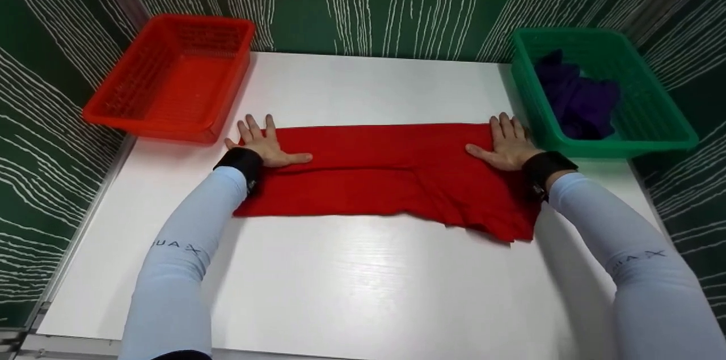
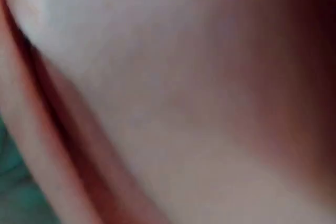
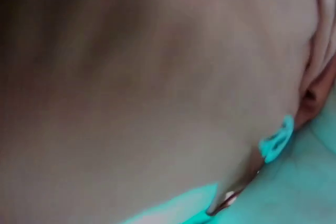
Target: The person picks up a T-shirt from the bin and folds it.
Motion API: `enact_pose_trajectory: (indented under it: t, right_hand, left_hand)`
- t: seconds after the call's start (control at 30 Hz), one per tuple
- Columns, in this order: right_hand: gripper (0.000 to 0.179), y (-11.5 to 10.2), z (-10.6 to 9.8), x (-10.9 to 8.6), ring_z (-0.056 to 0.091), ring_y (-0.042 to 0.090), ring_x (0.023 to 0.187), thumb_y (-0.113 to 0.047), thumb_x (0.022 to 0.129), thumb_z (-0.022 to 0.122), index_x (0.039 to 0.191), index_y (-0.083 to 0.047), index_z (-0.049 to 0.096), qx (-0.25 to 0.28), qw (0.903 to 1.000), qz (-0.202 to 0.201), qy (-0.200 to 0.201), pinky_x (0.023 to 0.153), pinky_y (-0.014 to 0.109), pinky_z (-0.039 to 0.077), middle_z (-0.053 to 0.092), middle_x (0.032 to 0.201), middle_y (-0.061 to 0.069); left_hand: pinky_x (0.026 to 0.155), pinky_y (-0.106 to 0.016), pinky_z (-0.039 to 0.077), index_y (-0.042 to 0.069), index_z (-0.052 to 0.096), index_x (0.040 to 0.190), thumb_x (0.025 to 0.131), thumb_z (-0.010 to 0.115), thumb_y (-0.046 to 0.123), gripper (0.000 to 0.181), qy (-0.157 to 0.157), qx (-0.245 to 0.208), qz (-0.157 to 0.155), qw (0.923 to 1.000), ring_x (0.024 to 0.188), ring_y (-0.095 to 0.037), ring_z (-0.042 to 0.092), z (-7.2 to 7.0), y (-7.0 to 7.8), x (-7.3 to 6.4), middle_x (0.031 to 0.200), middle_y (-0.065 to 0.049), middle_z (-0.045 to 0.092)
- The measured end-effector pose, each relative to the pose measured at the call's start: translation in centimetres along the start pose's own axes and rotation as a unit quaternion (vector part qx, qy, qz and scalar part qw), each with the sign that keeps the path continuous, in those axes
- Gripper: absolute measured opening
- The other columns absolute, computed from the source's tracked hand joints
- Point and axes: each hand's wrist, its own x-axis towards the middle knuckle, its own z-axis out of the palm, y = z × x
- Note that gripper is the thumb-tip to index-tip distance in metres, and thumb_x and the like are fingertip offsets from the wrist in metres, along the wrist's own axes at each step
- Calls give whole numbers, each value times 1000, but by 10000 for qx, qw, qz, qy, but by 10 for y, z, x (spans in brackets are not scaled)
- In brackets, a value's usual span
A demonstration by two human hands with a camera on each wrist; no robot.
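Note:
A red garment, folded into a long strip, lies across the white table in the head view. Its upper edge is straight, and its right end spreads out wider with wrinkles toward the front edge. My left hand rests on the strip's left end, fingers spread and thumb pointing inward. On the right end, my right hand presses down with straight fingers, its thumb out to the left. Blurred skin at close range fills most of both wrist views, hiding the cloth's detail there.
A red plastic basket stands at the back left of the white table. At the back right is a green basket with a crumpled purple cloth inside. Dark green walls with white streaks enclose the table's back and sides.

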Motion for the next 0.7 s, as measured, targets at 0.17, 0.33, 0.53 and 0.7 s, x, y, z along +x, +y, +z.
enact_pose_trajectory:
  t: [0.17, 0.33, 0.53, 0.7]
  right_hand:
    - [108, -27, -5, -18, 8, 66, 167, -68, 110, 47, 172, 14, 16, -1041, 9887, -367, 1015, 136, 79, 15, 8, 180, 43]
    - [45, -93, 6, -52, 69, 47, 103, -35, 106, 68, 126, 5, 65, -1291, 9604, -1076, 2223, 84, 62, 64, 69, 116, 29]
    - [35, -173, 29, -86, 49, 18, 52, -42, 106, 70, 98, -9, 61, -786, 9775, -1461, 1303, 51, 30, 44, 48, 60, 3]
    - [44, -190, 34, -90, 40, 13, 48, -47, 107, 71, 86, -10, 57, -916, 9818, -1345, 984, 46, 25, 38, 41, 56, -1]
  left_hand:
    - [131, -90, 0, 7, -9, 180, 85, 65, 92, 147, 379, 357, 378, 9979, 173, -58, -16, -5, 17, -11, 183, -34, -23]
    - [130, -75, 33, 8, 45, 170, 100, 79, 47, 88, 1217, 596, 1940, 9716, 166, -54, 22, -14, 50, -29, 181, -32, 24]
    - [113, -54, 56, 10, 74, 139, 102, 74, 17, 38, 1024, 542, 3079, 9443, 137, -42, 54, -7, 75, -38, 150, -21, 60]
    - [112, -52, 57, 11, 73, 140, 100, 72, 10, 40, 811, 842, 3110, 9432, 130, -41, 59, -1, 78, -40, 142, -20, 63]
